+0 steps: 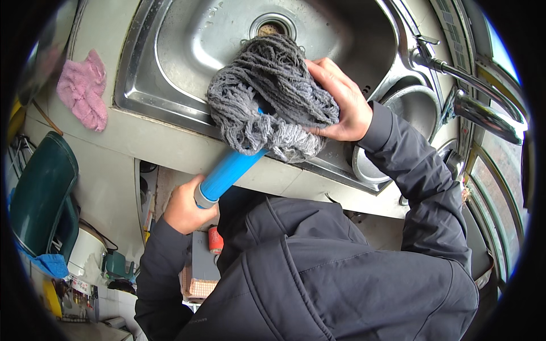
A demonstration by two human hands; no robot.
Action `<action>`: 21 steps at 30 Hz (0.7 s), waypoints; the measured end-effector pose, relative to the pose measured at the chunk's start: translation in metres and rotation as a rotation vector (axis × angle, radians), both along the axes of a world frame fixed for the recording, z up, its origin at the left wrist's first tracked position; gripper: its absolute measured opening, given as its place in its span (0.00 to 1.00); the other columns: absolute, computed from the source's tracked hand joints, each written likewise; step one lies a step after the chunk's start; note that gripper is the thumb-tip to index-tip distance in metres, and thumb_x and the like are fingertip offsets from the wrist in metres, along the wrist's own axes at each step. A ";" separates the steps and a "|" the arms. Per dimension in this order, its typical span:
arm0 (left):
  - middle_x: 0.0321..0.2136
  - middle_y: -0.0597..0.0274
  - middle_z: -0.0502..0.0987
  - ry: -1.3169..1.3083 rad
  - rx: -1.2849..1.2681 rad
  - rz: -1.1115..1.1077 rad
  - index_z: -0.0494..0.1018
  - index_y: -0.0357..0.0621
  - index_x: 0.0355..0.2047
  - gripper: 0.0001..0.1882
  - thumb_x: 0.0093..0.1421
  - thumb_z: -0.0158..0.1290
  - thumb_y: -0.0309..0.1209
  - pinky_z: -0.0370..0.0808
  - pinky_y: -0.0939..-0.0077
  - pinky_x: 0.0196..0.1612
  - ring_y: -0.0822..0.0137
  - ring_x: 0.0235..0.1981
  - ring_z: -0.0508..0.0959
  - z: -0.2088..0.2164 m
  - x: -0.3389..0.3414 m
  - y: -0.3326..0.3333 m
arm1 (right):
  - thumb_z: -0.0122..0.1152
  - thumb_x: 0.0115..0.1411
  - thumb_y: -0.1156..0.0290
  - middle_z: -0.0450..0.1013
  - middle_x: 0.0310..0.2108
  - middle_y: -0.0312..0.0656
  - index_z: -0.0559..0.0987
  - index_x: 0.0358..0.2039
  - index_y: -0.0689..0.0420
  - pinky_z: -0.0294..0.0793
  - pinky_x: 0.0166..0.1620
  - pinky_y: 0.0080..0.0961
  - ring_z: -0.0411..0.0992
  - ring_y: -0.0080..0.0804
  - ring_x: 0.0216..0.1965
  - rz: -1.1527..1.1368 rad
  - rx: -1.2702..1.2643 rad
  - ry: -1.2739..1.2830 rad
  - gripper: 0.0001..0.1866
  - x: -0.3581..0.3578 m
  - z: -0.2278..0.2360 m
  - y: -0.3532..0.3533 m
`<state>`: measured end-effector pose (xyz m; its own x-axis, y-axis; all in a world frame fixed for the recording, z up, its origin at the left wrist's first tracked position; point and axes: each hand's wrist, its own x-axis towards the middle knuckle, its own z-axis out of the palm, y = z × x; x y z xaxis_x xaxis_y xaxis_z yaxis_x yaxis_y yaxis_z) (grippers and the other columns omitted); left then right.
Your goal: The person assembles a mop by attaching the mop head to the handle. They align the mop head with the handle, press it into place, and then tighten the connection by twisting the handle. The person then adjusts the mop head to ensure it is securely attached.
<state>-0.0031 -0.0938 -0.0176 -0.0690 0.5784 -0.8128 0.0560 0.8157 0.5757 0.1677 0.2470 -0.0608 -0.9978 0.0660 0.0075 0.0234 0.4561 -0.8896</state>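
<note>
Nearest the dark jacket (364, 273), the left hand (190, 206) is wrapped around a mop's blue handle (232, 170) at its grey collar (205, 198); how far the handle runs past that fist is hard to tell. This hold probably steadies the slant, with the handle crossing the front edge of the tabletop (156, 139) toward the basin.

Farther on, the grey mop head (267, 85) lies bunched over the front rim of the sink (135, 91), its strands reaching toward the drain (272, 27). The right hand (342, 105) grasps the bundle from its right side, fingers over the top and thumb beneath, likely to keep the loose strands together and share the weight.

Room for moving is best leftward, where the basin floor stretches beside the strands; a pink cloth (84, 91) rests on the tabletop past that rim. On the right, a metal pan (418, 105) and the curved faucet (492, 113) crowd the sleeve. Backward, the jacket stands close to the tabletop's edge, leaving the handle little swing.
</note>
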 end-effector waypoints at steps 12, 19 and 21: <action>0.41 0.49 0.81 -0.038 0.116 -0.013 0.67 0.38 0.56 0.29 0.55 0.64 0.29 0.77 0.65 0.48 0.54 0.43 0.84 0.033 0.002 0.000 | 0.83 0.44 0.65 0.66 0.62 0.49 0.64 0.66 0.64 0.59 0.68 0.35 0.64 0.42 0.64 0.062 -0.535 -0.313 0.51 -0.002 0.012 0.021; 0.44 0.48 0.82 0.185 0.284 0.078 0.65 0.40 0.65 0.43 0.52 0.71 0.38 0.77 0.65 0.50 0.56 0.46 0.83 0.023 0.016 -0.022 | 0.84 0.43 0.59 0.68 0.60 0.52 0.63 0.66 0.66 0.59 0.69 0.34 0.64 0.41 0.65 -0.066 -0.532 -0.389 0.55 0.005 0.017 0.013; 0.39 0.51 0.81 0.224 0.221 0.088 0.67 0.41 0.62 0.42 0.51 0.73 0.42 0.77 0.67 0.46 0.60 0.41 0.82 0.018 0.019 -0.032 | 0.84 0.43 0.59 0.68 0.60 0.52 0.63 0.67 0.67 0.59 0.69 0.34 0.63 0.41 0.65 -0.096 -0.513 -0.382 0.55 0.007 0.014 0.011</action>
